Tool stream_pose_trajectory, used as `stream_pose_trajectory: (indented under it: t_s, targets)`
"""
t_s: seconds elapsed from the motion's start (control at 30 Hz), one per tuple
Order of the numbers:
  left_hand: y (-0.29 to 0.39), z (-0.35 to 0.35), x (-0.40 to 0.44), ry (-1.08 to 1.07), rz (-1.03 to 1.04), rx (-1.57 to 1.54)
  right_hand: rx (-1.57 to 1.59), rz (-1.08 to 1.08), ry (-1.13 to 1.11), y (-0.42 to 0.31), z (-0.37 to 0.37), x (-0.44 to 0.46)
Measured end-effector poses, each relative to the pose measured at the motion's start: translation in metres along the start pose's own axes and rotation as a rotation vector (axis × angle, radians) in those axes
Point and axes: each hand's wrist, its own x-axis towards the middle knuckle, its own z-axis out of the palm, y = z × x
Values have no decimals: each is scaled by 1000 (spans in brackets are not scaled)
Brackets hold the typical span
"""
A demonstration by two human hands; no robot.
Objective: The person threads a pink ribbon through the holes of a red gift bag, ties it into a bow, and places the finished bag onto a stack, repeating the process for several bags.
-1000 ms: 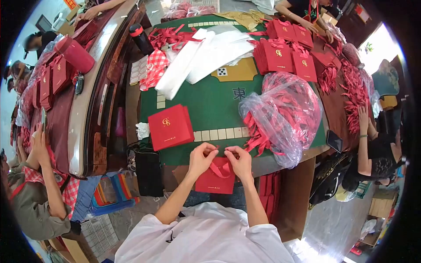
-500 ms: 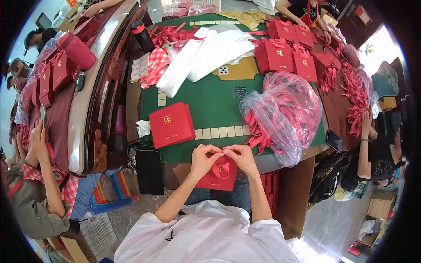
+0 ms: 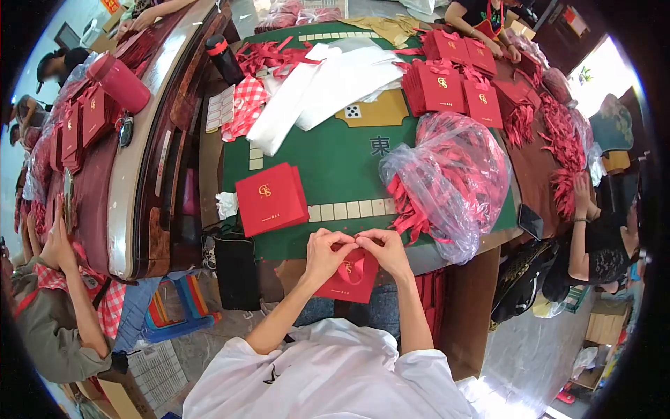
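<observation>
My left hand (image 3: 326, 253) and my right hand (image 3: 385, 250) meet at the upper edge of a small red paper bag (image 3: 352, 288) with gold print. The fingertips of both are pinched together around a red ribbon (image 3: 357, 269), whose loop hangs over the bag's front. What sits right between the fingertips is too small to make out. The bag hangs upright at the table's near edge, above my lap. Just beyond my left hand lies a short stack of red paper bags (image 3: 271, 199). Right of my hands rests a clear plastic sack (image 3: 457, 185) full of red ribbons.
The green table (image 3: 317, 171) carries a row of white tiles (image 3: 349, 211), white plastic sheets (image 3: 307, 91) and red bags (image 3: 443, 87) at the back right. A black bottle (image 3: 225, 61) stands back left; a phone (image 3: 530, 222) lies right. Other people work at both sides.
My hands keep almost the same pinch at the bag's top. The view has shifted very slightly. At the back right, a person's arms have moved.
</observation>
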Motion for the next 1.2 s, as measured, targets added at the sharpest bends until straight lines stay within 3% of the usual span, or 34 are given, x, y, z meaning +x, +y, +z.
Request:
stream_pose_trajectory:
  t_s: [0.37, 0.43, 0.53, 0.57, 0.67, 0.7, 0.73, 0.8, 0.83, 0.9, 1.07, 1.2]
  targets:
    - [0, -5, 2, -66, 57, -41, 8, -25, 24, 7, -2, 0]
    - [-2, -8, -2, 162, 205, -9, 66, 9, 60, 4, -4, -1]
    - [-11, -19, -20, 239, 102, 63, 165, 43, 140, 3, -12, -3]
    - [-24, -19, -30, 118, -41, -149, 203, 45, 179, 3, -14, -2]
    - [-32, -28, -40, -64, -12, -130, 227, 66, 187, 2, -13, -2]
    - [-13, -42, -38, -192, -168, -90, 228, 64, 187, 6, -12, -1]
    - [-18, -45, -37, -192, -165, -89, 188, 45, 207, 13, -11, 2]
    - [-28, -51, -33, -425, -271, -392, 145, 22, 228, 15, -11, 3]
    - [-27, -52, -33, -424, -267, -392, 56, 7, 259, 12, -11, 4]
    - [-24, -54, -36, -543, -386, -715, -31, -8, 292, 5, -10, 4]
    - [-27, -45, -55, -505, -246, -757, -294, 5, 352, -10, -9, 13]
    - [-27, -58, -63, -541, -236, -691, -250, -89, 410, 8, -13, 36]
